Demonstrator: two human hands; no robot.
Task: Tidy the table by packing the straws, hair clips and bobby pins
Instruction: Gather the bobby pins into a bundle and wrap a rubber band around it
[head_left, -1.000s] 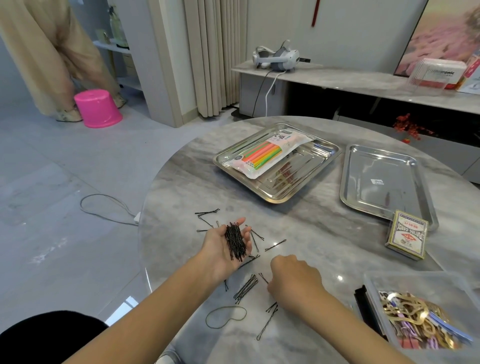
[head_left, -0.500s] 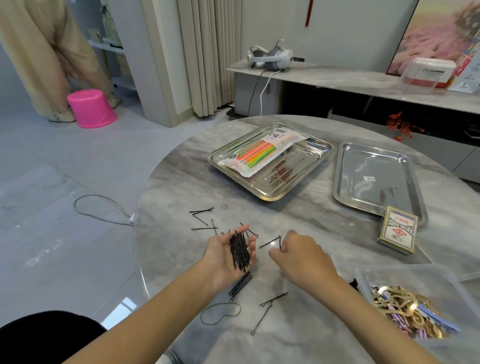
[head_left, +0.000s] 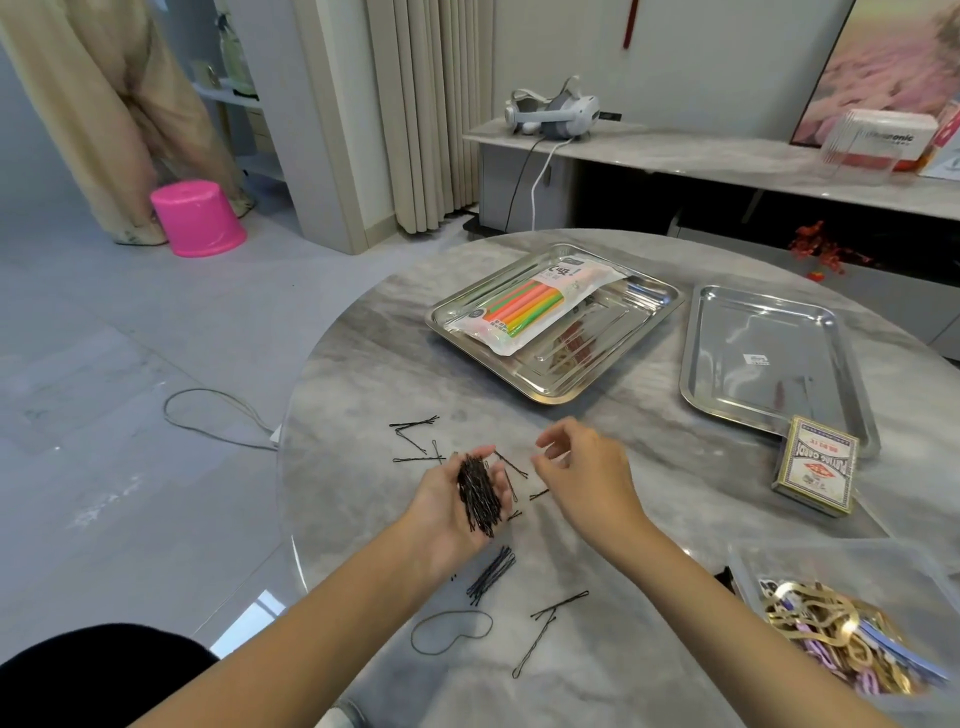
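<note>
Pins (head_left: 479, 501) are cupped in the left hand (head_left: 441, 522), fingers curled round them — the right hand (head_left: 587, 480) is held just beside, loosely bent; any pinch cannot be told.

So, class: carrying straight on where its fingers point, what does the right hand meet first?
The right hand would probably meet the bundle of black metal bobby pins held in the left hand; depth is unclear.

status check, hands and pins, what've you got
left hand palm up, holds bundle of bobby pins. right hand beside it, fingers loosely curled, no pin seen in it. loose pins scattered on table, nothing blocking.
</note>
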